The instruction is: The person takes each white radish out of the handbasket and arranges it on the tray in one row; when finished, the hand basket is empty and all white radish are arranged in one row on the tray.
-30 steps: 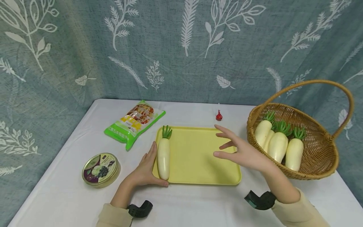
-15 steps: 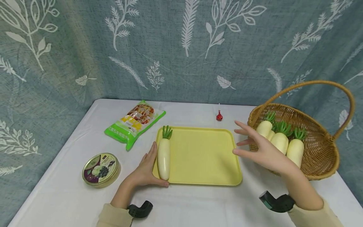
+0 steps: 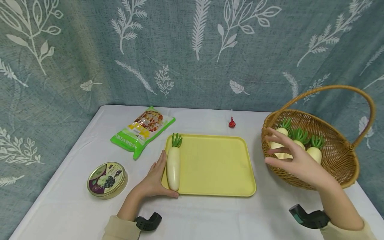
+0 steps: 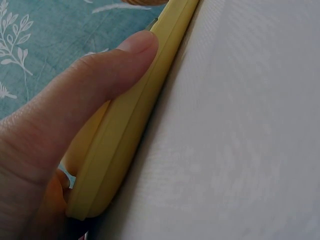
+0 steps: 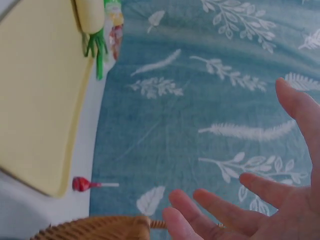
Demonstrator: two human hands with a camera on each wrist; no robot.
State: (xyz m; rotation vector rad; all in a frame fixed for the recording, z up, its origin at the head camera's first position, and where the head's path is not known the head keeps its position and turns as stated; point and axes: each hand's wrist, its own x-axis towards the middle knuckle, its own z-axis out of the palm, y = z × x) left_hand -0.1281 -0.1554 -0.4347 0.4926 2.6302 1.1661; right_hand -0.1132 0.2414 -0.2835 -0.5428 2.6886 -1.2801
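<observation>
My left hand (image 3: pixel 154 176) lies at the near left corner of a yellow tray (image 3: pixel 216 166). Its straight fingers run along the left side, and the thumb (image 4: pixel 115 70) presses the front wall. Inside that side of the tray lies a white radish (image 3: pixel 173 168) with a green top. My right hand (image 3: pixel 297 163), fingers spread and holding nothing, hovers over the near left rim of a wicker basket (image 3: pixel 336 166). White radishes (image 3: pixel 315 153) with green tops rest in the basket, partly hidden behind this hand.
A green food packet (image 3: pixel 142 130) lies behind the tray on the left, with a round tin (image 3: pixel 106 180) nearer. A red lollipop (image 3: pixel 232 122) sits beyond the tray. The basket's tall handle (image 3: pixel 336 86) arches above it; a patterned curtain (image 3: pixel 180 66) hangs behind the table.
My right hand has moved right, from above the tray's right part to the basket, and now covers part of the radishes. My left hand, the tray and its radish have stayed put.
</observation>
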